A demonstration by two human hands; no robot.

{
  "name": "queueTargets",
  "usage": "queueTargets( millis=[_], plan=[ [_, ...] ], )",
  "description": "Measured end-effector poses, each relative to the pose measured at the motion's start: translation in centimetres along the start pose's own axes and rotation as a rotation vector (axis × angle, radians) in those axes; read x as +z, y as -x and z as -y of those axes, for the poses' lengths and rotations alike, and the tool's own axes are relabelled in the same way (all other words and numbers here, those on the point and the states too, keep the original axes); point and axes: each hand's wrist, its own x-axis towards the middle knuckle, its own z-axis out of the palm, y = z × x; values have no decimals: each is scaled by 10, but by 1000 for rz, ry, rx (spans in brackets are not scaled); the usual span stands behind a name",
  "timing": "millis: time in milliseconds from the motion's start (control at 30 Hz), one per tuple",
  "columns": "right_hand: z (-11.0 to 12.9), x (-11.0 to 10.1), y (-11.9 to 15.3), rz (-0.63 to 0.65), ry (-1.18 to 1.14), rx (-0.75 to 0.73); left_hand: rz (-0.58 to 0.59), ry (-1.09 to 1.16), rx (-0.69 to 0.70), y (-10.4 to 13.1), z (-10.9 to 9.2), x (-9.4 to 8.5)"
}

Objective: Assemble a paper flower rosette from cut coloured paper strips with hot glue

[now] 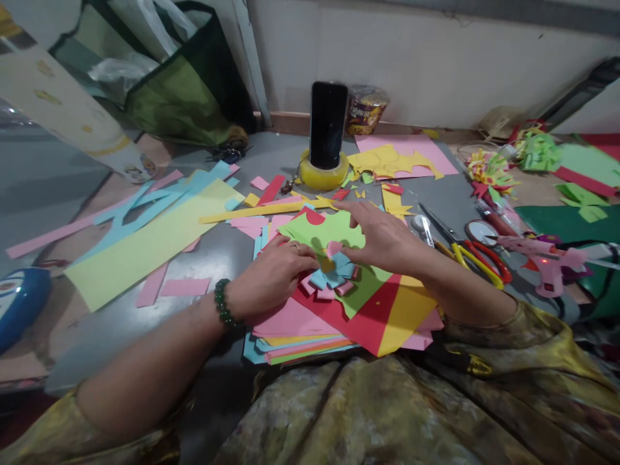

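From where I stand, the blue-and-pink flower [334,276] sits right in front of the person, on cut green paper [317,226] that lies over red paper [361,316] and a thick stack [295,328] of coloured sheets at the table's [116,345] near edge. The left hand [276,271], a green bracelet [224,302] at its wrist, has bent fingers at the flower's left side; the right hand [382,234] arches over from the other side, thumb by the petals. Between them they cover part of the flower, so I can't tell whether either hand's fingers are pinching a petal. Just beyond the hands a long yellow strip [271,210] crosses the clutter, and to the left blue strips [167,200] and a pale sheet [155,245] take up much of the surface. Close by the right forearm lie scissors [450,236] with red and yellow handles, blades pointing away, and farther right a pink glue gun [547,258] with a small red light glowing. Straight ahead a phone [328,123] stands upright at a yellow tape roll [323,173], a noodle cup [367,110] behind it, while a green bag [179,90] bulks at the back left.
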Motion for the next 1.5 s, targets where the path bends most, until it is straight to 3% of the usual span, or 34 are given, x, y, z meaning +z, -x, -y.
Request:
queueTargets(
  millis=[200,433,567,733,1000,1133,1267,1500],
  plan=[
    [1,5,0,123,19,-13,-36,-8,26,1,1,0],
    [-25,-6,-2,-100,-267,46,-138,59,-20,-1,14,0],
    [-35,3,-4,-80,-315,77,-210,54,-73,-1,22,0],
    [-29,9,-4,-20,-274,31,-269,38,-55,0,23,1],
    [-14,-2,-3,100,0,196,-218,-64,-128,-3,18,3],
    [-8,-3,0,203,24,176,-151,-95,-156,-3,17,2],
    [-6,2,1,224,-27,118,-119,-122,-160,-4,16,1],
    [-8,7,-4,177,8,115,-218,-130,-114,-4,18,3]
  ],
)
